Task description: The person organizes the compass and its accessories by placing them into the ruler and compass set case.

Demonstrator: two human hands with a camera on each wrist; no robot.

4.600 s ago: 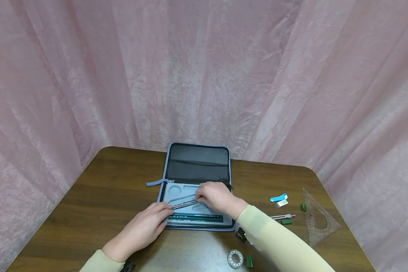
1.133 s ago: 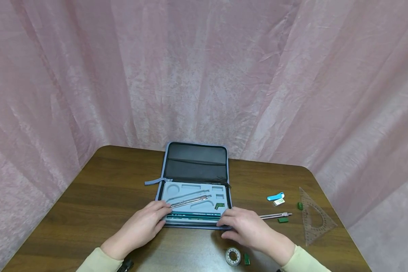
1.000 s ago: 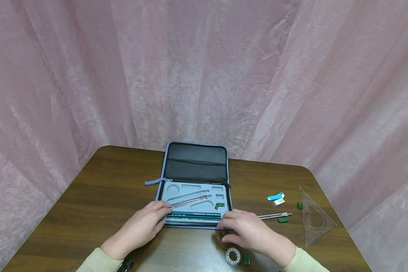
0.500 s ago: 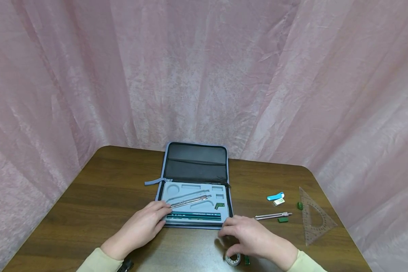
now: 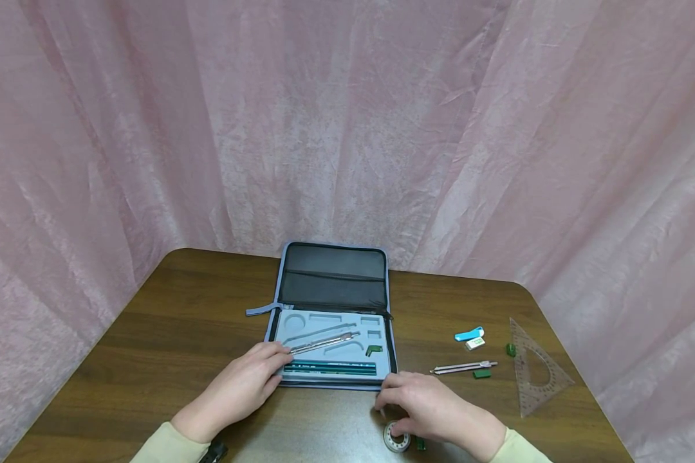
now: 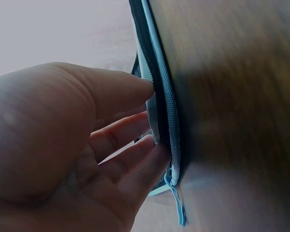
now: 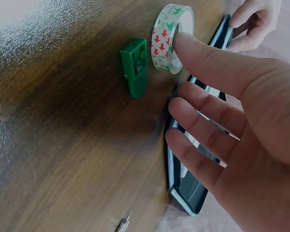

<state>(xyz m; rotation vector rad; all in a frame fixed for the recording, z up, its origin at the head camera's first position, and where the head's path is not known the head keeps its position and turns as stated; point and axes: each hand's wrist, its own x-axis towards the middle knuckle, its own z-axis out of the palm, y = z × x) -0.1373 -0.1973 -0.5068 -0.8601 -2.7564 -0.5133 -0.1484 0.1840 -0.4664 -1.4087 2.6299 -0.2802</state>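
Note:
A zippered drawing-set case (image 5: 334,289) lies open, its pale moulded tray bearing a silver compass (image 5: 342,339), dark green pencils (image 5: 331,368) and a small green piece (image 5: 373,350). My left hand (image 5: 246,376) rests at the case's left edge, fingertips at the rim by the compass's end; in the left wrist view thumb and fingers touch the zipper edge (image 6: 159,96). My right hand (image 5: 425,402) is at the front right corner. Its thumb reaches into a roll of clear tape (image 7: 160,43) standing on the table, while the other fingers stay loose, away from the roll.
Beside the tape sits a green plastic piece (image 7: 134,63). On the right lie a second compass (image 5: 460,368), a green block (image 5: 482,373), a blue-sleeved item (image 5: 469,334), a white eraser (image 5: 475,344), a small green thing (image 5: 511,350) and a clear set square (image 5: 535,402).
My right hand, earlier at the compass over the tray, has moved back to the case's front right corner and then slightly nearer, its thumb now at the tape. The left hand stays put.

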